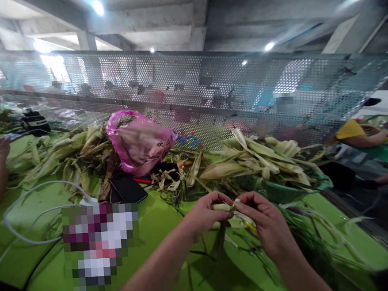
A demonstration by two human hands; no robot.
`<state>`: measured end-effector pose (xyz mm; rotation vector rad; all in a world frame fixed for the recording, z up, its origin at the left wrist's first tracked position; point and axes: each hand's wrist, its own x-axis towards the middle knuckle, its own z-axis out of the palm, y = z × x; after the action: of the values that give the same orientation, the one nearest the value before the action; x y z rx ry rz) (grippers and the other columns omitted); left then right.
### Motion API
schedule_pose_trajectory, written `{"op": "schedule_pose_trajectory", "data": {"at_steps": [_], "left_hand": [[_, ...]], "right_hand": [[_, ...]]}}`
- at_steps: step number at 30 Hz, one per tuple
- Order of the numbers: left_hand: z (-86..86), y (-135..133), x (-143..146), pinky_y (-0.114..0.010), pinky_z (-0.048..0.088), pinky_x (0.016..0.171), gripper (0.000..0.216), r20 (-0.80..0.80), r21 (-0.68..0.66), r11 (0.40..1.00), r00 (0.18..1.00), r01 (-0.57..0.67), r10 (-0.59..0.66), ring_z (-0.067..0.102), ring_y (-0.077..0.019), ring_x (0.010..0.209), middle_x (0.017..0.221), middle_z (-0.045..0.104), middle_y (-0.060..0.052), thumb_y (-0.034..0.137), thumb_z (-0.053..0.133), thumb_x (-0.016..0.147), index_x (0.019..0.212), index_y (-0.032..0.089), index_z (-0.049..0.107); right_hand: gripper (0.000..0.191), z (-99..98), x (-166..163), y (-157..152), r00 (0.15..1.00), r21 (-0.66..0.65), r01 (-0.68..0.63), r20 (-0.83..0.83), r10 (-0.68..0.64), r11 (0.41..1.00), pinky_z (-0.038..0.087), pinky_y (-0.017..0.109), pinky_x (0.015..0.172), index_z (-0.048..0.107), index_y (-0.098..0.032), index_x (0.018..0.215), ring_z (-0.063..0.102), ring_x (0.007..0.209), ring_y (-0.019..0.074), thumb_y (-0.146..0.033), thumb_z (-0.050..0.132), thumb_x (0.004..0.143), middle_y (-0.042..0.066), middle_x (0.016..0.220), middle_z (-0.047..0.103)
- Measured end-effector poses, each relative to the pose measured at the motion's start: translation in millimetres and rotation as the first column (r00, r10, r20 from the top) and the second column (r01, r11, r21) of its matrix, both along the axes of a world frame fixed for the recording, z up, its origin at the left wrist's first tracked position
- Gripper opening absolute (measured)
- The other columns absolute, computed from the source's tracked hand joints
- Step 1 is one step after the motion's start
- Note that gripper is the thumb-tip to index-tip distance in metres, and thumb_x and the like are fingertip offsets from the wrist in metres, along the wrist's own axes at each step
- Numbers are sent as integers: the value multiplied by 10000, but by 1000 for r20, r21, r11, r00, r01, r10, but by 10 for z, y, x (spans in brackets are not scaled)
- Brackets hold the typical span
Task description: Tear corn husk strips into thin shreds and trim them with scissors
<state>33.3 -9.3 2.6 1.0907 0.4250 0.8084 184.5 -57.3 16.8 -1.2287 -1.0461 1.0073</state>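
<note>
Above the green tabletop (168,253), my left hand (204,215) pinches a pale, rolled corn husk (221,207) between thumb and fingers. My right hand (264,222) meets it at the husk's right end, with thumb and forefinger closed on a narrow, knotted-looking part. The fingertips of both hands nearly touch. Some husk hangs below them, and a small yellow item (251,227) shows by the right fingers; its kind is unclear. Thin green strands lie under the hands. Just behind is a heap of corn husks (258,158) in a green basin (290,191).
A pink plastic bag (140,142) stands beside another husk pile (71,149). A phone (129,188), white cables (34,185) and a blurred-out item lie left. A perforated metal screen (176,84) runs behind. Other people's arms (369,137) show at both edges.
</note>
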Motion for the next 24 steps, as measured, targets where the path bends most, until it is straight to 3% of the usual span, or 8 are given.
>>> {"op": "schedule_pose_trajectory", "data": {"at_steps": [8,13,18,24], "left_hand": [[39,-8,-25,-209,440,602,329,-39,-12,1000,999,-22,21,506,-82,632,721,550,22,263,764,591,836,164,568],[-6,18,-1,-222,441,595,297,-100,-4,1000,995,-26,26,501,-93,641,733,567,5,279,743,604,821,155,583],[-26,7,17,-218,429,592,293,-86,-28,999,996,-21,18,523,-105,670,755,590,-16,291,732,614,841,148,614],[-14,1,24,-216,403,562,266,-41,-103,988,993,-113,109,486,-79,577,703,568,7,273,724,608,805,146,598]], "right_hand": [[243,-2,14,28,956,105,-6,292,-25,994,438,277,632,636,-205,825,549,703,174,-391,735,703,18,771,621],[174,-28,31,28,916,193,20,389,-95,981,431,297,652,639,-219,754,538,699,187,-357,726,694,18,736,617],[194,-34,22,4,937,212,90,313,-155,973,451,305,635,657,-219,741,551,694,200,-383,736,675,35,741,630],[269,29,23,-10,987,81,-62,154,49,995,476,321,761,683,-208,941,613,850,229,-383,706,738,61,898,680]]}}
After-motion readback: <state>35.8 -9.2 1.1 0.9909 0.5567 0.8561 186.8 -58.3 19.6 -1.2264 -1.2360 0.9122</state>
